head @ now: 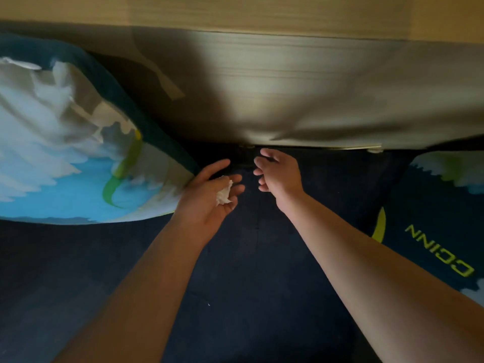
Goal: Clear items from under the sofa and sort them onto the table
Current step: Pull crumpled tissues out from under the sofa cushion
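One crumpled white tissue (224,193) lying in the upturned palm of the left hand (209,195), fingers relaxed, one right hand (277,172) beside it, loosely curled, holding nothing, below the sofa (314,87) edge, one dark patterned rug (235,297).

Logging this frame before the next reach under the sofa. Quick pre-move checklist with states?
1. Crumpled tissue resting in left hand palm: ok.
2. Left fingers closed round it: not ok, they lie loosely open.
3. Right hand free to reach: ok, holds nothing.
4. Gap under sofa visible: cannot tell, too dark.
5. Rug between arms free of items: ok.
6. Table in view: not ok.
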